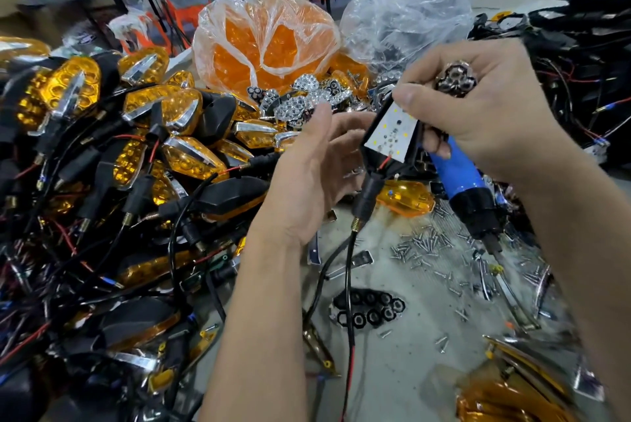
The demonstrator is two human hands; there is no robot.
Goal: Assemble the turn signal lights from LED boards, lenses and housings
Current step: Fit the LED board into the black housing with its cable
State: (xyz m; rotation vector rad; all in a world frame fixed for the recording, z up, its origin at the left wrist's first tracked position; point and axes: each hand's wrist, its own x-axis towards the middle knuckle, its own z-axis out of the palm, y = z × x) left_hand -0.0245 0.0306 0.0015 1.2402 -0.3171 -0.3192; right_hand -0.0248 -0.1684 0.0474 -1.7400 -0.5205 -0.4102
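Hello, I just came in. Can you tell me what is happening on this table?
A person is assembling turn signal lights. The right hand holds a chrome reflector in its fingers, with a blue screwdriver tucked in the same grip. A black housing with a white LED board sits between the hands, by the left hand. Finished amber lights are piled on the left.

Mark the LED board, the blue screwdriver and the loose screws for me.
LED board (392,133): head view, centre of its white face.
blue screwdriver (457,172): head view, blue handle below the right hand.
loose screws (421,245): head view, middle of the pile.
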